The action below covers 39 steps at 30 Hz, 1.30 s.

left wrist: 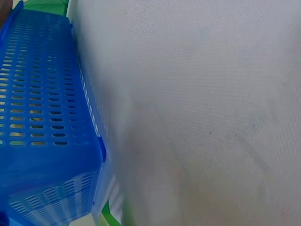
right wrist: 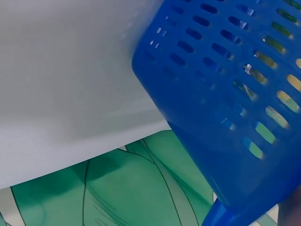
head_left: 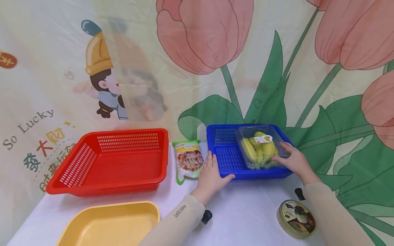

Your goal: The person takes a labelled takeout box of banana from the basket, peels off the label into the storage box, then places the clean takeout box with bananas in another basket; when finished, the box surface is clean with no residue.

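A clear plastic box of bananas (head_left: 260,148) with a white label sits in the right part of the blue basket (head_left: 226,159). My right hand (head_left: 293,160) is at the box's right side, its thumb reaching over the box edge and its fingers by the basket's right rim. Whether it touches the box I cannot tell. Over the basket's front left corner is my left hand (head_left: 212,181), fingers extended and thumb spread along the front rim. It holds nothing. Both wrist views show the blue basket's slotted wall (left wrist: 42,89) from outside.
Left of the blue basket lies a green-and-white food packet (head_left: 189,160). A red basket (head_left: 123,171) stands farther left, with a yellow tray (head_left: 114,222) in front. A round tin (head_left: 296,218) is near my right forearm. A printed curtain (head_left: 197,85) hangs behind.
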Motion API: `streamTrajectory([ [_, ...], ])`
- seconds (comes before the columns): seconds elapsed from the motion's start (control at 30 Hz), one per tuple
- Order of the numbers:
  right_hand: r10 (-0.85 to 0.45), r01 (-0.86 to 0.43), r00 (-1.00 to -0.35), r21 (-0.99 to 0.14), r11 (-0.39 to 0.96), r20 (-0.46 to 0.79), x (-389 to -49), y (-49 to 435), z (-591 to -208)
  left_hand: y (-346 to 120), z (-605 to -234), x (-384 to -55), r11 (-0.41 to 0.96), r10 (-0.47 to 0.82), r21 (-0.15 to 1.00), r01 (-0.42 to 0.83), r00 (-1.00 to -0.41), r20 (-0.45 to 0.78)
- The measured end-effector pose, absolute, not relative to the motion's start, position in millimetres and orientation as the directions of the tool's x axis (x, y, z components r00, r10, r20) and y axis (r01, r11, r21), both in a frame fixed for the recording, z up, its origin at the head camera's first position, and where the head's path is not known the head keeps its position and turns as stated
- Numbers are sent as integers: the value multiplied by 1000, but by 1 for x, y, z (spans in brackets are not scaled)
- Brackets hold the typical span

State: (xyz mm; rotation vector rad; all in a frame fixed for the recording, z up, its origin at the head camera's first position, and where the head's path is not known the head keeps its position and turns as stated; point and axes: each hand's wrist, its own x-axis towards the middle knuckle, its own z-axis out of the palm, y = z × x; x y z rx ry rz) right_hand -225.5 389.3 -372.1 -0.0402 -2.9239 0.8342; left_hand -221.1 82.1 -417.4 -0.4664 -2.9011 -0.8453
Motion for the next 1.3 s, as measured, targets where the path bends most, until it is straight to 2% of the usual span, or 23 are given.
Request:
streamTrajectory([
  [0.4,135,-31,-966,-616,787,221,-211,383,-355,84,-417,-223,808,267,502,308,-951,154],
  [0.7,99,-96,-962,-652,752,255,-200,370,-343,82,-415,-223,810,242,508,293,-956,165],
  [0.93,60,-162,-951,-655,738,303,-191,359,-338,69,-386,-231,698,155,662,273,-960,232],
  [1.13,23,-222,-943,-678,700,332,-184,350,-335,51,-345,-244,588,188,746,312,-950,249],
  [1.3,-44,-321,-925,-713,624,378,-175,339,-334,39,-322,-252,461,221,829,315,-946,237],
])
